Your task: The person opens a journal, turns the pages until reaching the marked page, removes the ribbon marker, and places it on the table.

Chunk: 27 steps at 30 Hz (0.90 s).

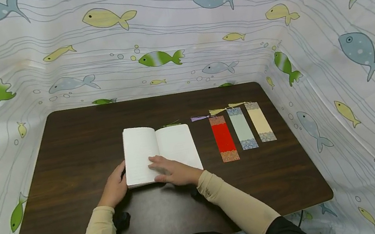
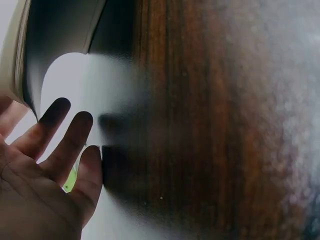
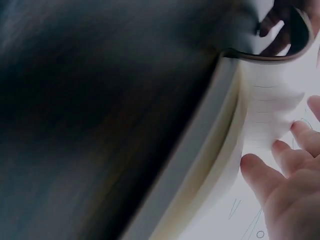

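Observation:
An open notebook with blank-looking pages lies on the dark wooden table. My left hand holds its left edge, fingers at the cover side; in the left wrist view the other fingers spread out beyond the dark cover. The left part curves up off the table in the right wrist view. Across the left page, near the fold, rests my right hand with its fingers extended. Its fingertips touch the faintly lined page.
Right of the notebook lie a red bookmark, a pale green bookmark and a cream bookmark, each with a tassel at the top. A green tassel pokes out above the right page. Fish-print cloth surrounds the table.

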Motion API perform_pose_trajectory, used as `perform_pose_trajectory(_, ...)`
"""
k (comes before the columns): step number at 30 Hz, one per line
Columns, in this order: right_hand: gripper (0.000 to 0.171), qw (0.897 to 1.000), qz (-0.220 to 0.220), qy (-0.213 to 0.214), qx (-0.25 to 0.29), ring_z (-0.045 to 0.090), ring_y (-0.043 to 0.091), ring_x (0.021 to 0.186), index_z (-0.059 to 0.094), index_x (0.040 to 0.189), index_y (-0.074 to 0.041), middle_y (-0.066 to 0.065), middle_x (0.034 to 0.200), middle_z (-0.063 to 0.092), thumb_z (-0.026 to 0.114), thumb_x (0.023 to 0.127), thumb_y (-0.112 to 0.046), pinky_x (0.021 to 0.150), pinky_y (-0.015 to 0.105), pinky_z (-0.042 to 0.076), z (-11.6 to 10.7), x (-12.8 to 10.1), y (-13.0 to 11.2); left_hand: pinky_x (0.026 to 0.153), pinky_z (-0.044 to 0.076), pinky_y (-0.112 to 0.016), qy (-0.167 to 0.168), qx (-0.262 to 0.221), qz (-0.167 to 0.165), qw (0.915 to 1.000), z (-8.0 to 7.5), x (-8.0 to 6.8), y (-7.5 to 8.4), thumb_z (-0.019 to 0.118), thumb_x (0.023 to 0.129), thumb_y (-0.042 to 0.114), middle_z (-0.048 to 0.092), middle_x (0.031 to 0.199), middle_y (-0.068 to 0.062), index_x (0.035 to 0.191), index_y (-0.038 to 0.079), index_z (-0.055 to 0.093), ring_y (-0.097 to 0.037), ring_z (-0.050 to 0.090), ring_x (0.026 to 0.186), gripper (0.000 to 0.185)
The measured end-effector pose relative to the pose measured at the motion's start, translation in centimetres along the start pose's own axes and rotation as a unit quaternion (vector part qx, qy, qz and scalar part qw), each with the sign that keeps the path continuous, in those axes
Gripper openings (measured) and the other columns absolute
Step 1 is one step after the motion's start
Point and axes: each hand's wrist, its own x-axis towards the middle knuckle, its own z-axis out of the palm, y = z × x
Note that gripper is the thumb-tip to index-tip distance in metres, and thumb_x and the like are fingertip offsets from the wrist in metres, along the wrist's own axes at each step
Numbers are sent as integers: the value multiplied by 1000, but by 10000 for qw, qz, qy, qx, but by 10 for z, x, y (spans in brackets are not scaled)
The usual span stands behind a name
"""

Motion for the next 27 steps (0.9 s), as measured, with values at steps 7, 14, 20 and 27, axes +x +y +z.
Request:
perform_pose_trajectory(7,54,9990,-169,-16,-418,12,16,155,46,153,-9,1,168,22,57,106,-33,122,28,18,4,0,4,114,23,-66,179,-576,-12,9982,-2,-1,3,32,112,37,32,158,-31,157,-5,28,-50,27,146,61)
perform_pose_trajectory(14,52,9977,-69,220,-638,25,16,152,48,151,-9,5,166,28,61,104,-25,120,29,25,-1,-5,12,113,25,-67,-54,145,-233,9996,-1,1,6,62,101,45,28,159,-32,158,-5,22,-51,27,145,85)
perform_pose_trajectory(20,63,9877,675,301,-1381,29,27,151,46,151,-5,13,163,33,73,96,-21,121,36,25,-16,-17,40,110,28,-69,-24,151,-224,9996,1,2,4,64,100,44,33,156,-32,162,2,15,-52,31,143,89)
perform_pose_trajectory(27,86,9741,1585,154,-1603,18,26,155,38,157,-9,9,168,23,83,87,-29,121,50,23,-37,-43,71,107,31,-70,-20,195,-137,9997,1,1,4,65,101,39,34,156,-33,164,8,11,-53,35,140,88)
